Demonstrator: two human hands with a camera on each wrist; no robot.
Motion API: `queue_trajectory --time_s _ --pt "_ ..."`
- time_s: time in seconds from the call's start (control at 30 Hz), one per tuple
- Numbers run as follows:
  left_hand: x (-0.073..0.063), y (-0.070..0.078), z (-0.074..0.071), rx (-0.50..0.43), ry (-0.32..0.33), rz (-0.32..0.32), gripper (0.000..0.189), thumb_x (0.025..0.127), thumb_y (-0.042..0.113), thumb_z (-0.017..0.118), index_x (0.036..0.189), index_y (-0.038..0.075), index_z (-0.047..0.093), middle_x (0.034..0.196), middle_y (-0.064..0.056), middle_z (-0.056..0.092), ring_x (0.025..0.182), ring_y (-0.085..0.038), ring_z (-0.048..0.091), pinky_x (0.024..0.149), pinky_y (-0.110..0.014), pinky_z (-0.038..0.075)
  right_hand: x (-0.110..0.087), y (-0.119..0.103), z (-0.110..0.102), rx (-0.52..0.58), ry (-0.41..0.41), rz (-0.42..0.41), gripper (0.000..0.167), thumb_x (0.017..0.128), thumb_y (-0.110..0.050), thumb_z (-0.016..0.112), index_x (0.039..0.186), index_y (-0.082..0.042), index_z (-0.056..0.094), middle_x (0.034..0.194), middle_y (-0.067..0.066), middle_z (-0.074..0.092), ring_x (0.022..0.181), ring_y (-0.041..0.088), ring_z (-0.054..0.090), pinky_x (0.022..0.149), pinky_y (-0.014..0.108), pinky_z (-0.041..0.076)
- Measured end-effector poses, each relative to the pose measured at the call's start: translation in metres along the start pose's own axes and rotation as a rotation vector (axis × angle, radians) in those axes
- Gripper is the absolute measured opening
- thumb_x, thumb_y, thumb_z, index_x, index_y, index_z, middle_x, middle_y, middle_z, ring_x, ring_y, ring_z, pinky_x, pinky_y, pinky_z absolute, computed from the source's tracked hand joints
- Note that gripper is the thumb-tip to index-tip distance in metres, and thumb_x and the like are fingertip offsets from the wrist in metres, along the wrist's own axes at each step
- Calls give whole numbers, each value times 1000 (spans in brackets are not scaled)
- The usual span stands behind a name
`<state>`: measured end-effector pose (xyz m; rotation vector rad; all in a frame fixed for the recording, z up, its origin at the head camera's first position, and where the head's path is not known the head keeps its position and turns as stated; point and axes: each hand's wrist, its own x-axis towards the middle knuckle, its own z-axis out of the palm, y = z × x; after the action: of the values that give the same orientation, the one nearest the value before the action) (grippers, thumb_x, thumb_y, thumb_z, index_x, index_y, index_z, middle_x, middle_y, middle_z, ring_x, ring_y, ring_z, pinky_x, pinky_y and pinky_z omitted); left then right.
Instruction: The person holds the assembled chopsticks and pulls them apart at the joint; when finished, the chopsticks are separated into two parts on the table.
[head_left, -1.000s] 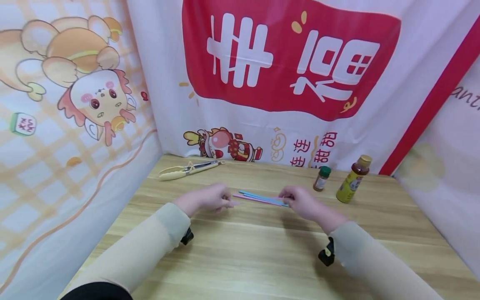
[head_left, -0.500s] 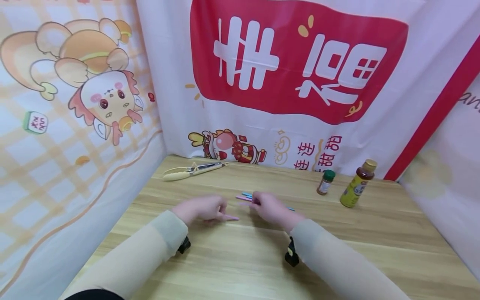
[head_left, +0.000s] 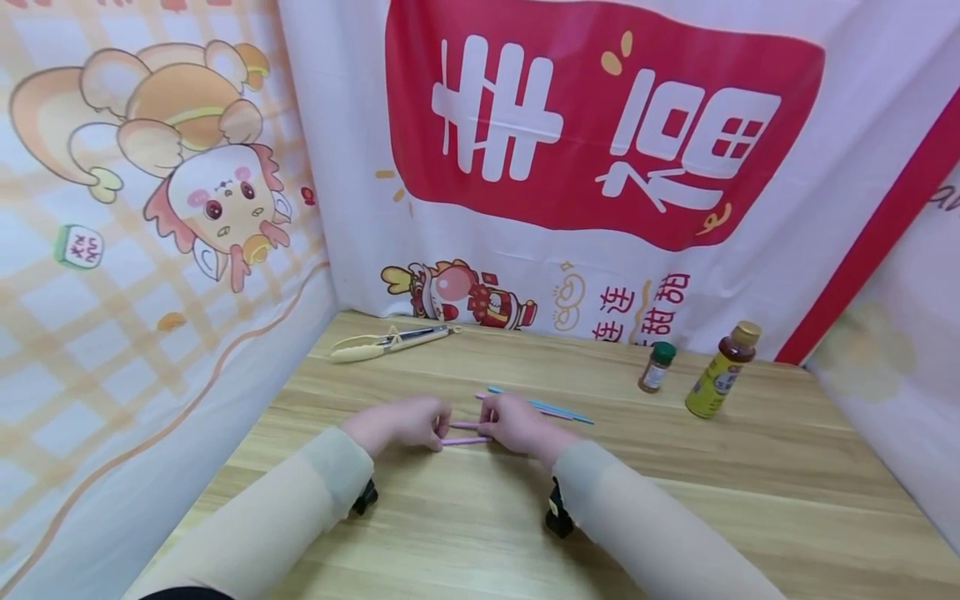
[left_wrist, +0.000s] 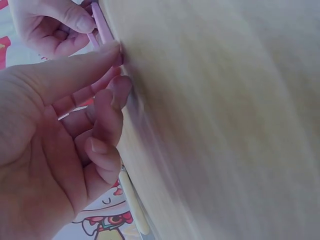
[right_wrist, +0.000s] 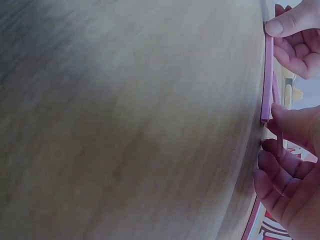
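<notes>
My left hand (head_left: 416, 422) pinches one end of a thin pink stick (head_left: 467, 441) between thumb and fingertips, low over the wooden table. My right hand (head_left: 517, 423) pinches a second pink stick (head_left: 465, 425), which lies slightly behind the first and nearly parallel. In the right wrist view, the first pink stick (right_wrist: 268, 75) runs from the left thumb down to beside my right thumb, and the second stick (right_wrist: 275, 90) passes into my right fingers. Behind my right hand, blue sticks (head_left: 562, 411) and another pink one lie on the table, partly hidden by the hand.
Cream-tipped tongs (head_left: 390, 342) lie at the back left of the table (head_left: 465, 533). A small green-capped jar (head_left: 657, 367) and a yellow-labelled bottle (head_left: 722, 371) stand at the back right. Printed cloth (head_left: 352, 242) hangs behind and along the sides.
My right hand has moved left from the right end of the stick pile and now holds a pink stick near my left hand. My left hand has shifted slightly nearer.
</notes>
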<state>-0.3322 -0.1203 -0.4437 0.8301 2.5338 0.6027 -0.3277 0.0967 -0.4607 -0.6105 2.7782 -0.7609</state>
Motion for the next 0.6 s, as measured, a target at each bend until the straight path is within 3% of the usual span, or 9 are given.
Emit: queue_trajectory --time_s 0.33,0.6 --pt "-5 -5 -1 -2 56 9 15 79 2 77 81 9 64 76 2 59 73 -16 55 74 -38 46 0 0 -2 63 -34 5 7 90 -15 73 87 -16 67 78 -2 62 71 15 56 65 32 47" --pt "-2 -10 2 23 70 17 16 80 6 78 80 14 65 76 4 59 73 -15 55 73 -37 46 2 1 0 56 -59 13 7 89 -11 74 85 -15 69 78 -3 62 74 14 56 67 31 47"
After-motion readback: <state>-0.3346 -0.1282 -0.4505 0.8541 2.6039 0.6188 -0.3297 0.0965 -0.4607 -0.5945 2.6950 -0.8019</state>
